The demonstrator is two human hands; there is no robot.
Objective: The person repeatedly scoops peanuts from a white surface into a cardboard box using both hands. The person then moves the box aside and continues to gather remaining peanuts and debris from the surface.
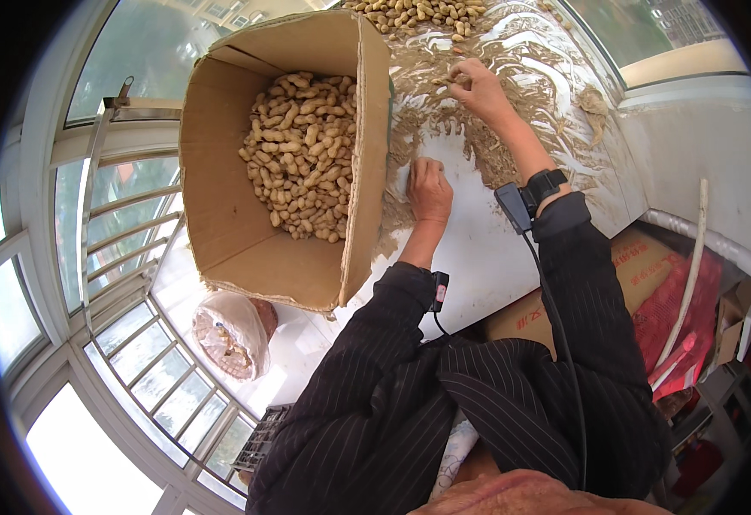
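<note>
My right hand [481, 90] reaches over a layer of dry brown dirt and husk scraps [513, 73] on the white tabletop [487, 249]. Its thumb and fingers are pinched together low over the scraps, and whatever is between them is too small to make out. My left hand [430, 190] rests closer to me, beside the right wall of a large open cardboard box [217, 180]. Its fingers are curled in and partly hidden, so any contents cannot be seen. Inside the box lies a big heap of unshelled peanuts [302, 154]. More unshelled peanuts [418, 12] are piled at the table's far edge.
A clear plastic bag [231, 336] with something in it stands on the near left. Metal railings [127, 232] and windows line the left side. On the right are a red mesh bag [680, 300], a pale stick [693, 257] and a flat carton [521, 318]. Cables hang from both wrist devices.
</note>
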